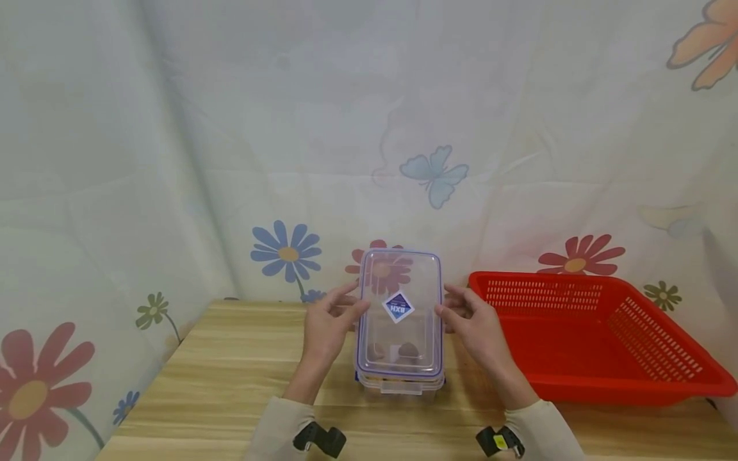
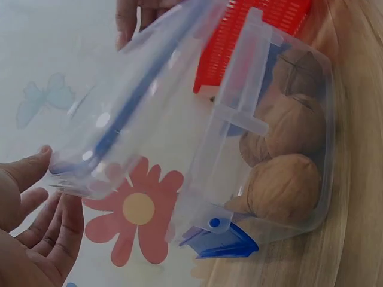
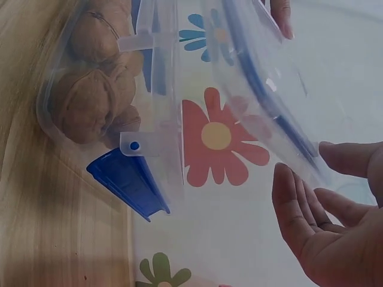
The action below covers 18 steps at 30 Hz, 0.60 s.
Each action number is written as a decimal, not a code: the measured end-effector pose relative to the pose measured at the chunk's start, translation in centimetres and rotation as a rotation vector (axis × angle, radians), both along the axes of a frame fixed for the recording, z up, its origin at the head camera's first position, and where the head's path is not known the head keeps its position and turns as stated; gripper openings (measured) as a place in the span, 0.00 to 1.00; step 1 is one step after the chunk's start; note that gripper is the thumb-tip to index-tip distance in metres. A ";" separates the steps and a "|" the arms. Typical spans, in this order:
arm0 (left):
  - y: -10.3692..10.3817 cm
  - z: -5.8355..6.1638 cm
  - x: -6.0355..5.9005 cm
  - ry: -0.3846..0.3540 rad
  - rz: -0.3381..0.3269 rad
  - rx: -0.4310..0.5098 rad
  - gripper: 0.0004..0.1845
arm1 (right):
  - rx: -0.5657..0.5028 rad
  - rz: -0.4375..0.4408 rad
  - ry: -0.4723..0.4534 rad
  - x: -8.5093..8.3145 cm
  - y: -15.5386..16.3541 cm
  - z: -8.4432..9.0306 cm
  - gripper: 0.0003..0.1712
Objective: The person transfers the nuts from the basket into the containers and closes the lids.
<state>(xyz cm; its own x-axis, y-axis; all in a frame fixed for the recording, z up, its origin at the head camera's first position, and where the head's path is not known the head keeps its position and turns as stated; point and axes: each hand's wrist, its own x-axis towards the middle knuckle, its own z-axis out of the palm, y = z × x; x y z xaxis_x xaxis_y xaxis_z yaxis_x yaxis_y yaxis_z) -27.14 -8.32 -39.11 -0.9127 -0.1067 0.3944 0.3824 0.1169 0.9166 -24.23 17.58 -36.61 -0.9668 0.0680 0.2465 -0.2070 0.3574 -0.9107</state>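
A clear plastic lid (image 1: 400, 275) with a blue seal and a blue-and-white label is raised over a clear food container (image 2: 200, 191). My left hand (image 1: 325, 323) pinches the lid's left edge between thumb and fingers. On the opposite edge, my right hand (image 1: 475, 323) pinches it the same way. Both wrist views show a gap between the lid and the container's rim. Several walnuts (image 2: 287, 185) lie inside the container, which sits on the wooden table (image 1: 230, 384). A blue side clip (image 3: 131, 182) hangs folded outward from the container.
To the right stands a large red perforated basket (image 1: 565, 387), close beside my right forearm. Behind the table's far edge hangs a pale curtain (image 1: 323, 128) printed with flowers and butterflies. Black straps (image 1: 319, 438) are worn around both wrists.
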 end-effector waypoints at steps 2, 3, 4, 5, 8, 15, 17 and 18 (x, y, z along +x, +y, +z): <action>-0.1 -0.1 0.0 0.013 0.000 -0.026 0.23 | 0.022 -0.003 -0.003 -0.1 0.0 -0.1 0.31; -0.1 -0.2 -0.1 0.016 0.002 -0.041 0.23 | 0.028 -0.003 -0.001 -0.1 -0.1 -0.1 0.32; -0.1 -0.3 -0.1 0.016 0.001 -0.050 0.23 | 0.032 -0.002 0.000 -0.1 -0.1 -0.1 0.32; -0.1 -0.3 -0.1 0.017 -0.003 -0.057 0.23 | 0.038 -0.002 0.003 -0.2 -0.1 -0.2 0.32; -0.1 -0.4 -0.1 0.018 -0.005 -0.082 0.23 | 0.046 -0.001 0.015 -0.1 -0.1 -0.3 0.32; 0.0 -0.7 -0.1 -0.036 -0.012 -0.080 0.21 | 0.070 -0.009 -0.004 -0.1 -0.3 -0.8 0.29; -0.1 -0.9 -0.2 -0.067 -0.021 -0.067 0.21 | 0.086 -0.011 -0.014 -0.2 -0.4 -1.0 0.29; -0.1 -1.0 -0.2 -0.080 -0.025 -0.061 0.21 | 0.092 -0.013 -0.021 -0.3 -0.5 -1.2 0.29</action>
<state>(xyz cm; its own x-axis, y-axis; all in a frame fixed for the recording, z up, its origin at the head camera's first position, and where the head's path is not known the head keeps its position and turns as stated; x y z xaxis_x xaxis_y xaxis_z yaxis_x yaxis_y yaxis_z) -27.37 -8.41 -40.09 -0.9437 -0.0617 0.3249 0.3114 0.1653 0.9358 -24.51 17.12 -37.80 -0.9710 0.0586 0.2319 -0.1830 0.4423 -0.8780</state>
